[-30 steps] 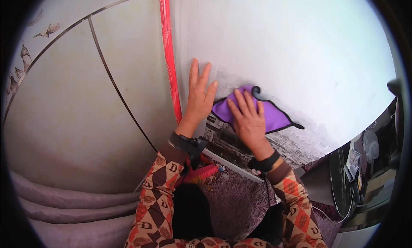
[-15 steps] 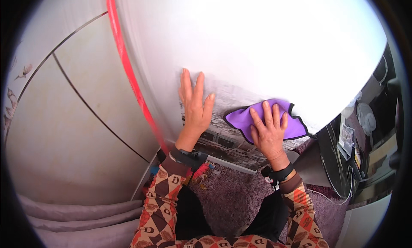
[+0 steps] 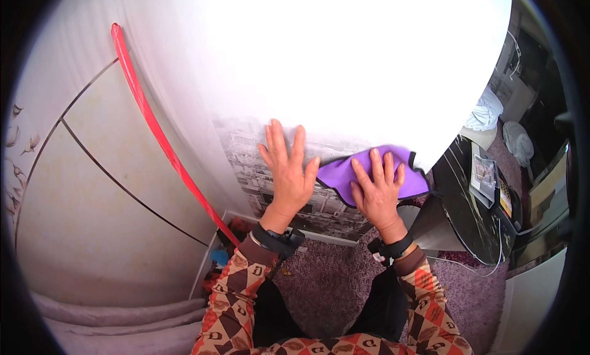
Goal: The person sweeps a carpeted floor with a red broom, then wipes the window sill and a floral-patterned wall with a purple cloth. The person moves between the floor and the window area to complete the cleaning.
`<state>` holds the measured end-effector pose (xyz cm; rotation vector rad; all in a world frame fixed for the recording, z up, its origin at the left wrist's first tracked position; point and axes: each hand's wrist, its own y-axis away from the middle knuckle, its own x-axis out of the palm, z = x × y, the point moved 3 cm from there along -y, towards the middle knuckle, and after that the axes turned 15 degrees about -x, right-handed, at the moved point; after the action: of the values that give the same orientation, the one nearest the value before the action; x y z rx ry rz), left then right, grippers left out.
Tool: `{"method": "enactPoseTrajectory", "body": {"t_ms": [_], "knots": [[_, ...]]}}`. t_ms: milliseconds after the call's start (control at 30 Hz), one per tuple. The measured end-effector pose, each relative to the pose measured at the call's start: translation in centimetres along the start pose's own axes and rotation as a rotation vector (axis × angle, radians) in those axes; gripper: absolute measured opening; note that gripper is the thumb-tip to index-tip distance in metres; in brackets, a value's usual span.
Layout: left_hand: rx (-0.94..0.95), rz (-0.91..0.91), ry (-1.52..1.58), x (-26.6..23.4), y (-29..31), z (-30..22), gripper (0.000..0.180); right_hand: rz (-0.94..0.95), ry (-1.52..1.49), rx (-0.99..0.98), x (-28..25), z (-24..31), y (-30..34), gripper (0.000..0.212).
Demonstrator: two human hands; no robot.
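My right hand [image 3: 378,192] presses a purple cloth [image 3: 344,174] with black edging flat against the wall panel [image 3: 344,60], its fingers lying over the cloth. The cloth sits close to the panel's right edge and is partly covered by the hand. My left hand [image 3: 289,177] lies spread on the panel's grey, brick-like printed part [image 3: 239,149], left of the cloth and just apart from it. Nothing is in the left hand. A black strap with a small device circles each wrist.
A long red strip [image 3: 153,124] leans along the pale cabinet doors [image 3: 117,214] at left. To the right stands a black marbled table [image 3: 458,210] with papers [image 3: 484,180] on it. Lilac folded cushions [image 3: 117,315] lie at lower left, and purple shaggy carpet [image 3: 326,287] covers the floor.
My left hand has slid right across the panel, away from the corner and closer to the cloth. The right hand stays on the cloth near the panel's right edge. The view has shifted slightly.
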<state>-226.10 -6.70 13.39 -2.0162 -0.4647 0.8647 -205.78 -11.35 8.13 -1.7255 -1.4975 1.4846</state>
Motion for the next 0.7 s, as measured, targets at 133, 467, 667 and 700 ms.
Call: {"method": "enactPoseTrajectory", "body": {"t_ms": [133,467,667,700], "knots": [[0.050,0.002,0.013,0.3,0.6,-1.2,0.063,-0.027,-0.002,0.005,-1.6,-0.9,-0.7,0.058],[0.178,0.105,0.001,1.6,1.2,-6.1,0.063,-0.106,-0.003,0.160,-2.6,-1.2,0.9,0.057],[0.222,0.127,-0.013,1.6,1.6,-6.2,0.062,-0.115,-0.045,0.159,-3.7,-0.9,-0.3,0.058],[0.219,0.097,-0.011,1.3,1.0,-6.5,0.063,-0.128,-0.050,0.164,-4.5,-1.5,-1.8,0.058]]}}
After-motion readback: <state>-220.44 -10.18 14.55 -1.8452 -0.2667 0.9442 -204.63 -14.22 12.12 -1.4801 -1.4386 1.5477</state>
